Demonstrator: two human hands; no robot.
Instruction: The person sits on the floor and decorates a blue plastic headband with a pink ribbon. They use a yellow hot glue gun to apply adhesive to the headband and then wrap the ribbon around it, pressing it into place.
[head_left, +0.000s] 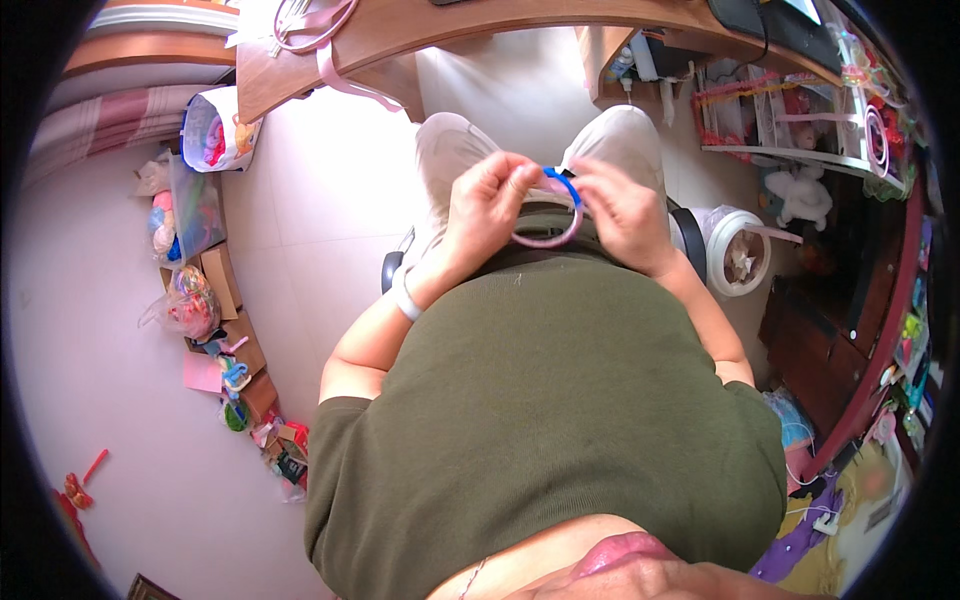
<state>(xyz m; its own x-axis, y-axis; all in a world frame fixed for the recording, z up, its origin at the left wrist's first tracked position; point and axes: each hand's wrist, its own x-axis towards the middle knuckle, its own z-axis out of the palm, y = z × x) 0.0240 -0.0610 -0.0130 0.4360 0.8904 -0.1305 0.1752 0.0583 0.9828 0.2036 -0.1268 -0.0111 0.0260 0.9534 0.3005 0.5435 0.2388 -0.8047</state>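
Observation:
In front of my belly, above my lap, my left hand (491, 193) pinches a thin ring-shaped band (551, 241), mostly pink with a blue stretch (568, 182) along its upper right. Thumb and forefinger close on its upper left side. My right hand (619, 214) is at the ring's right side, its fingertips blurred by motion and next to the blue stretch. Whether those fingers grip the band cannot be made out. A small dark piece shows between the hands, near the blue part.
Ahead curves a wooden desk (525, 24) with a pink hoop (300, 46) and a hanging pink ribbon (334, 75). At right stand a white waste bin (759, 271) and a shelf rack (795, 156). Bags and cardboard boxes (217, 281) line the left wall.

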